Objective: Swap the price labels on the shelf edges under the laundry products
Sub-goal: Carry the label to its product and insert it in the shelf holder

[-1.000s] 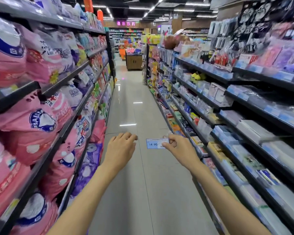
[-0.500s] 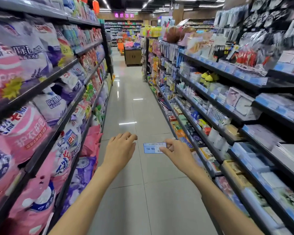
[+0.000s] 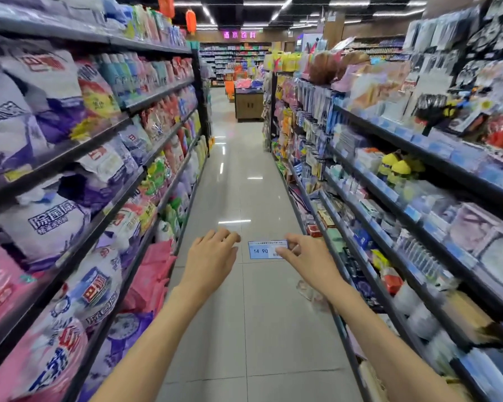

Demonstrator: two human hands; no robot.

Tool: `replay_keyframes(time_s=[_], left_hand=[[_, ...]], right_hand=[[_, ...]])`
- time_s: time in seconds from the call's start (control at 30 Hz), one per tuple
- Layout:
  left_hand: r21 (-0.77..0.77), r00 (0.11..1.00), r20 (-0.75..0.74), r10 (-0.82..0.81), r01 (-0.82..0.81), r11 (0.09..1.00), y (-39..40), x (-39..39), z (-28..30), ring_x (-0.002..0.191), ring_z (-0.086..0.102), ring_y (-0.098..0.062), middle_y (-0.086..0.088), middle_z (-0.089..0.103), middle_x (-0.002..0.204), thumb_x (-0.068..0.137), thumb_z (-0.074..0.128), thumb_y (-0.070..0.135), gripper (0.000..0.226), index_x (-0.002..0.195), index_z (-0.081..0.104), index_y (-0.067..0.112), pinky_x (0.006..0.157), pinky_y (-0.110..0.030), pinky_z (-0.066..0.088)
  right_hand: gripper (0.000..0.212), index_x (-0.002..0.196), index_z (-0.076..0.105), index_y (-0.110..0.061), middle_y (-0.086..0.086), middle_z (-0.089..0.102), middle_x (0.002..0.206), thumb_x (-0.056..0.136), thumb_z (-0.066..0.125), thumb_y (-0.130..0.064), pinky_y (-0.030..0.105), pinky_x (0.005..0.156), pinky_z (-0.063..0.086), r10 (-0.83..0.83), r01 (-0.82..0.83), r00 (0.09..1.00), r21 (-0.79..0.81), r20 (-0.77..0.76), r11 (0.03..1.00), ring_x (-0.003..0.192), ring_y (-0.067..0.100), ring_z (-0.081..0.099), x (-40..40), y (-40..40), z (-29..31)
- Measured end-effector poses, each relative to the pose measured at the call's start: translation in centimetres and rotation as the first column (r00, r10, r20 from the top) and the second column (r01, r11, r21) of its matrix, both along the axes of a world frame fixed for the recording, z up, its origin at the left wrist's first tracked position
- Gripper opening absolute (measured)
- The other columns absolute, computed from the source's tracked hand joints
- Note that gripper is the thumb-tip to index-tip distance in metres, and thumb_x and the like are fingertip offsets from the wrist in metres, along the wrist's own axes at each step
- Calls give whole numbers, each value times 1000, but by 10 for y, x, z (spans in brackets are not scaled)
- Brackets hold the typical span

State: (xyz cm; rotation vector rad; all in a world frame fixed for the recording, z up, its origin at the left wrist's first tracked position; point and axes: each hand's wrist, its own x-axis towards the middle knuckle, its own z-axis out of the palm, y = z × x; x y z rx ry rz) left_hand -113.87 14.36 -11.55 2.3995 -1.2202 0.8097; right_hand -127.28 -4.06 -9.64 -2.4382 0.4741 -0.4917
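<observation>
Ahead of us both arms were stretched out over the aisle floor point(image 3: 244, 181), held at roughly the same height and reaching forward down the aisle. Our right hand point(image 3: 308, 256) pinched the price label point(image 3: 263, 250) by its right end, thumb below and fingers point(image 3: 291, 238) curled over the top edge, so the white and blue card stood out flat to the left with "14 90" readable on its face. Our left hand point(image 3: 212, 258) held nothing; its fingers were loosely bent and relaxed, knuckles up, and it hung just beside the label's free end without touching it. The label was in mid-air between the two shelf runs, well apart from any shelf edge. On our left the shelf edges point(image 3: 122, 195) ran as dark strips away from us, with bags of laundry powder point(image 3: 47, 221) in pink, purple and white bulging out past them into the walkway. On our right a second run of shelving point(image 3: 418, 236) carried small household goods behind blue-fronted rails. Between the two runs the tiled floor lay open straight ahead as far as a low wooden cabinet point(image 3: 249, 104) at the far end of the aisle.
</observation>
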Motion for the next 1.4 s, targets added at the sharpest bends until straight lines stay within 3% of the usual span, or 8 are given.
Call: replay_keyframes(time_s=[0.13,0.33,0.47,0.63,0.8,0.93,1.17,1.4], left_hand=[[-11,1000,-14,2,-2,1000,-40,60,-3,73,62,-20,5,66,89,80,75,16,17,96,69,20,61,-31,43],[-8,1000,-12,11,-12,1000,-91,171,-11,73,61,-21,6,65,89,82,73,17,16,96,68,21,62,-31,43],[-7,1000,6,5,-5,1000,-128,257,-1,76,62,-21,6,66,91,82,72,18,17,98,68,22,64,-31,44],[13,999,40,31,-32,999,-169,361,13,70,62,-20,7,67,87,77,77,18,20,95,69,23,58,-28,39],[49,1000,15,14,-15,999,-207,438,0,71,62,-20,6,67,87,78,77,18,20,95,69,22,59,-30,42],[57,1000,16,27,-27,998,-244,502,-9,68,61,-21,6,66,84,75,79,17,20,91,69,22,59,-29,41],[56,998,44,37,-39,998,-331,616,-11,67,61,-22,6,65,82,72,81,16,22,89,68,22,58,-29,41],[38,996,29,88,-89,995,-429,748,7,76,61,-25,3,65,89,81,71,16,16,96,67,21,62,-36,46]], right_hand=[[26,75,52,-20,-6,51,54,91,59,-40,38,55,47,8,-7,1000,20,-7,1000,53,12,47,58,-40,-4],[32,66,45,-29,-14,52,60,93,59,-36,24,48,33,17,-17,999,-8,-30,1000,56,-3,47,162,-86,1],[33,64,44,-30,-12,51,57,93,59,-36,26,48,33,42,-41,999,37,-19,998,50,0,44,249,-116,11],[32,66,48,-50,-10,64,75,92,59,-37,32,56,48,26,-28,998,32,49,999,67,1,58,353,-157,19],[33,65,42,-31,-14,59,68,93,58,-36,30,59,47,9,-8,1000,30,-28,1000,67,-2,56,428,-197,-2],[24,73,52,-25,-12,60,67,92,59,-36,29,61,48,10,-8,999,43,-47,999,65,0,57,493,-240,-13],[24,72,53,-23,-16,55,61,92,60,-34,26,53,42,56,-55,998,31,-24,998,56,-2,52,618,-336,-13],[22,73,57,-24,-13,57,61,91,61,-36,30,58,45,103,-103,994,6,32,995,63,2,57,754,-445,15]])
